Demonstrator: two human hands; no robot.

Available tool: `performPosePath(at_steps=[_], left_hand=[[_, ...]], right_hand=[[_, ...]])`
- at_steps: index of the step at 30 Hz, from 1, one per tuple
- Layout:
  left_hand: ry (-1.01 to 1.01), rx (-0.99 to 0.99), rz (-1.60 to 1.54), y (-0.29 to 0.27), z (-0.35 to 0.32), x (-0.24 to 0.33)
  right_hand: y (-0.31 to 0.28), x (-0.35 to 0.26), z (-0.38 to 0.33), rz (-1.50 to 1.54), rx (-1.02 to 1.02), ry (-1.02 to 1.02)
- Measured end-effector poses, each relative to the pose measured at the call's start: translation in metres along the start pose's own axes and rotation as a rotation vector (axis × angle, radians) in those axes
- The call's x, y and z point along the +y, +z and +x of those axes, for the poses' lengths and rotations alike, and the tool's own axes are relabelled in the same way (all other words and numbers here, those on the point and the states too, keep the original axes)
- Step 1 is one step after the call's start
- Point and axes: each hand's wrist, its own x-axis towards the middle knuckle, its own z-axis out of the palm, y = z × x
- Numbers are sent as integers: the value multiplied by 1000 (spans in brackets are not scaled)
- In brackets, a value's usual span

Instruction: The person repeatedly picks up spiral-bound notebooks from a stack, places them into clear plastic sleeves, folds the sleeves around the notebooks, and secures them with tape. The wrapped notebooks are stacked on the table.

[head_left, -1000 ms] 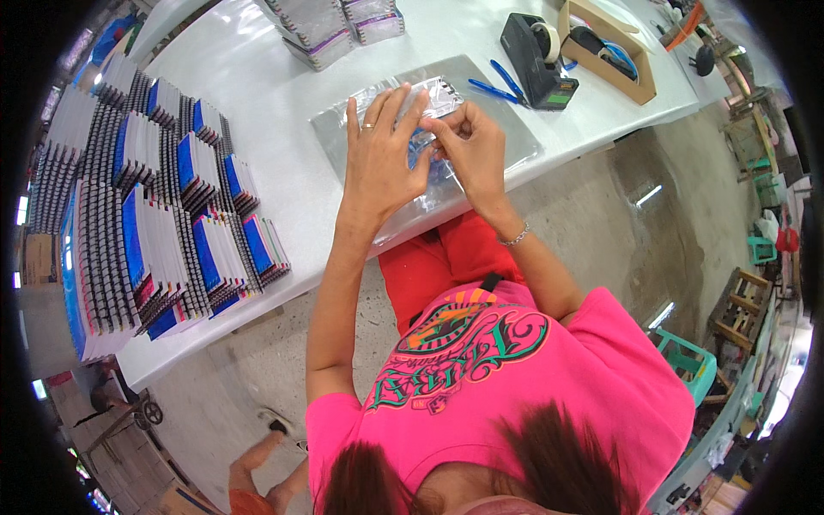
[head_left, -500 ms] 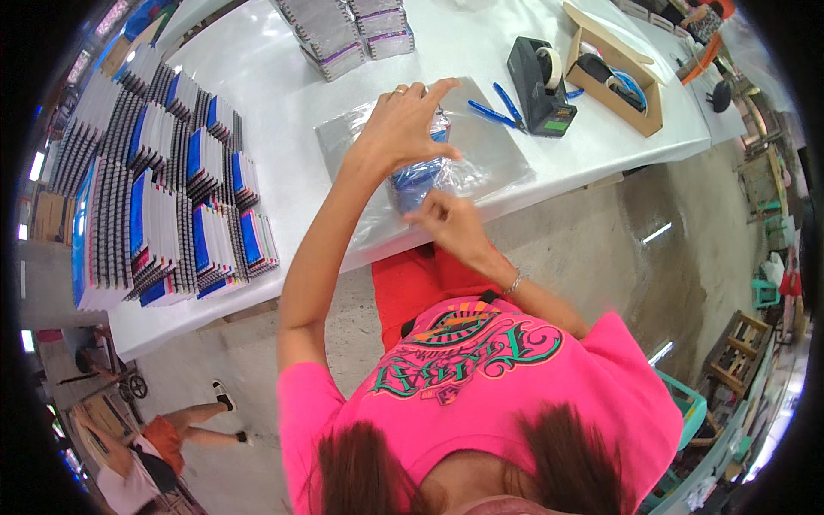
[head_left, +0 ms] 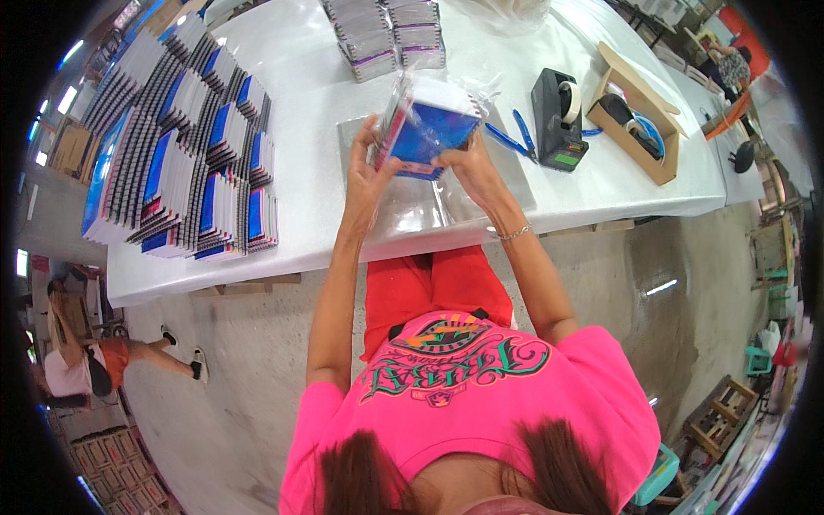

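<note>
Tilted up off the table, a bundle of blue-covered spiral notebooks (head_left: 427,137) sits inside a clear plastic bag (head_left: 485,90) whose loose end sticks up past the far right corner. My left hand (head_left: 367,172) is closed around its left side. With the thumb on the blue cover, my right hand (head_left: 476,172) grips its right edge. Beneath the bundle, a pile of flat clear plastic bags (head_left: 403,210) lies near the table's front edge.
Tall stacks of spiral notebooks (head_left: 184,163) fill the table's left side. Plastic-wrapped notebooks (head_left: 369,39) stand at the back. To the right are blue pliers-like cutters (head_left: 521,142), a black tape dispenser (head_left: 560,120) and an open cardboard box (head_left: 639,129). Another person (head_left: 86,360) is at far left.
The notebook bundle has been raised from the plastic pile and tilted. My left hand, earlier spread over it, now grips its left side; my right hand has moved up to its right edge.
</note>
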Motion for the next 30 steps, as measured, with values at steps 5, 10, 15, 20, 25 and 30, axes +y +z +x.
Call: performPosePath(at_steps=[5,10,15,20,25,30], left_hand=[[-126,-153,117,1,-17,-9],[-185,-86,140,19,-14,-2],[-180,-98,121,12,-13,3],[-16,-210,349,-1,-4,5],[272,-408,995,-11,7,97],[431,-566,1294,14,33,142]], right_hand=[[-15,27,-13,-235,-27,75],[-8,28,-16,-197,1,115],[-3,25,-12,-184,-57,78],[-31,44,-7,-475,-157,-147],[-29,-62,-10,-803,-229,-459],[-12,-108,7,-1418,-372,-740]])
